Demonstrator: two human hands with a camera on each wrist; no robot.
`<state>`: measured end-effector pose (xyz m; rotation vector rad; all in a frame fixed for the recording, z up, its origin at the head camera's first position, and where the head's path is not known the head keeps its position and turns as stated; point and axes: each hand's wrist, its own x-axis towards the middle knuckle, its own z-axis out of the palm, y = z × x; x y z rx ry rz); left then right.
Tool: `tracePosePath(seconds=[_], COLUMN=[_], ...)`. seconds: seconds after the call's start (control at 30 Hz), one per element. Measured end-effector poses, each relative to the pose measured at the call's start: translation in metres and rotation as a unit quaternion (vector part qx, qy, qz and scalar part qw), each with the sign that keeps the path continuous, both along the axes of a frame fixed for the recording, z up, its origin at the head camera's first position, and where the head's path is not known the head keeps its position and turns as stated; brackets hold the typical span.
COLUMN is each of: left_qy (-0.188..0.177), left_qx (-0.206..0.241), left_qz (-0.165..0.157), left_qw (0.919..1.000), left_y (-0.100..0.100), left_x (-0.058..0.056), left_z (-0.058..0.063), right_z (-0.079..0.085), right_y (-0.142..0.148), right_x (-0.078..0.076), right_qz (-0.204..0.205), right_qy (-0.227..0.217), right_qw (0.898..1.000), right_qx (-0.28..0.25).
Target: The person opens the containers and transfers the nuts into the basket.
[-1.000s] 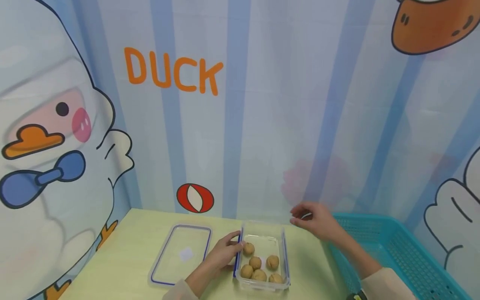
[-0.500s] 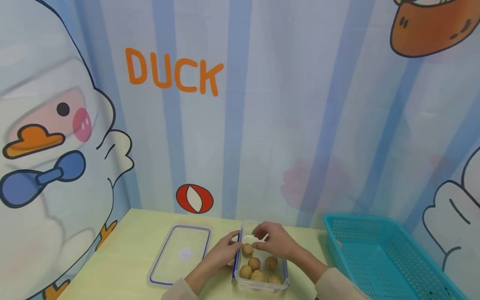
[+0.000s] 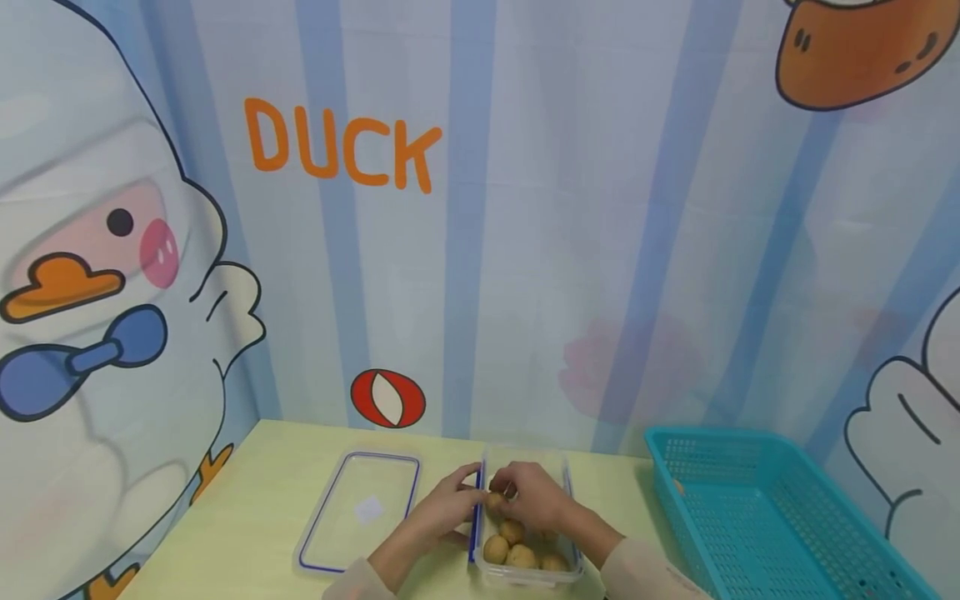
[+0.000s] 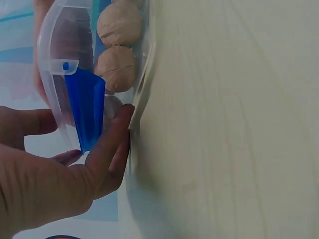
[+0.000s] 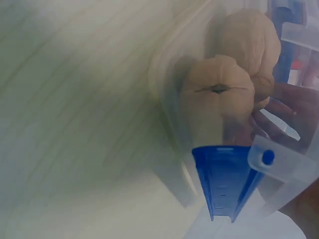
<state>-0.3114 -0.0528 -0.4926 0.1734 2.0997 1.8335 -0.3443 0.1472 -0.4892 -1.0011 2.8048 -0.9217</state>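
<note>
A clear plastic food container (image 3: 525, 575) with blue side clips stands on the table, several walnuts (image 3: 521, 557) inside. My left hand (image 3: 447, 504) holds its left wall, thumb at the rim and fingers along the outside. In the left wrist view, those fingers lie beside a blue clip (image 4: 87, 107). My right hand (image 3: 534, 498) reaches down into the container, thumb and fingers around a walnut (image 3: 495, 503) near the left wall. It partly covers another walnut behind the wrist. The right wrist view shows walnuts (image 5: 219, 94) through the clear wall.
The container's lid (image 3: 360, 512), clear with a blue seal, lies flat on the table (image 3: 247, 500) to the left. A turquoise plastic basket (image 3: 750, 442) stands at the right, with a small orange thing by its left wall. A printed curtain hangs behind the table.
My right hand has moved left from near the basket, over the container and down inside it, and its fingers now close around a walnut. My left hand stays on the container's wall.
</note>
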Motion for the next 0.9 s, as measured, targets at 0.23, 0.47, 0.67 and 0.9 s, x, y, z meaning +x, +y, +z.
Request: tracePosePath(seconds=[0.23,0.47,0.67,0.9], left_qy=[0.063,0.069,0.055,0.036], left_qx=[-0.033,-0.043,-0.028,-0.013], left_qz=[-0.005,0.001,-0.003,-0.004], left_qw=[0.9975,0.9967,0.9981,0.9993], left_y=[0.0039,0.0034,-0.0003,0.0015], left_x=[-0.0001,-0.0006,-0.003,-0.0023], left_z=[-0.0033,-0.0054,-0.006,-0.0061], right_z=[0.0004,-0.0018,-0.0034,-0.0017], right_y=[-0.0015,-0.0024,-0.0051,-0.0036], right_x=[-0.0004,0.0,0.0001,-0.0002], right_qz=[-0.013,-0.018,-0.017,-0.02], right_qy=[-0.012,-0.024,-0.004,0.009], right_qw=[1.0,1.0,1.0,1.0], right_qx=[-0.003,-0.008,-0.002,0.016])
